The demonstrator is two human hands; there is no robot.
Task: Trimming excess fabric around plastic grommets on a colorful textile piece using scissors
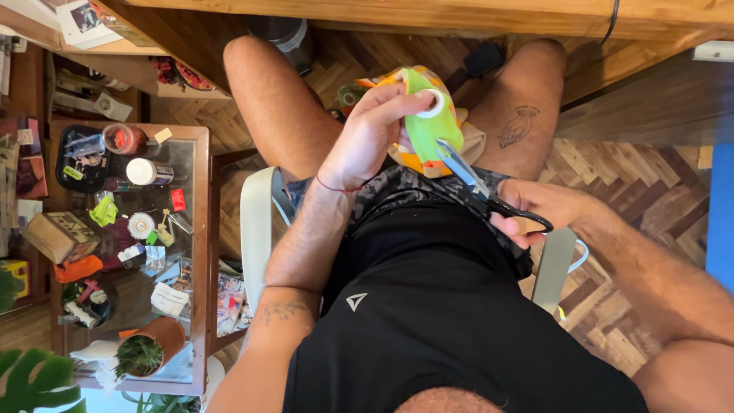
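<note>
**Scissors at the green piece, cut under way**

Far left: glass-topped side table [200, 229] crowded with small clutter, a terracotta plant pot [157, 343] at its near end. None of it is in play.

Centre: you sit in a chair, knees apart, wooden desk [428, 9] edge above them. Your left hand [367, 138] is raised over your lap, fingers closed in a pinch on the green piece [432, 126], which looks like paper or thin foam. A white ring [434, 103] sits at its top, against your fingertips. An orange and yellow item [409, 157] lies behind it on your lap, mostly hidden.

Right: your right hand [539, 210] grips the black handles of the scissors [478, 187], fingers through the loops. The blades point up-left and meet the lower edge of the green piece. Whether they're parted or closed, can't tell.

Judged step: cutting or trimming the green piece, early or mid cut. The next move calls for a steady left-hand pinch, the sheet kept taut, and fingertips well away from the blade line.
</note>
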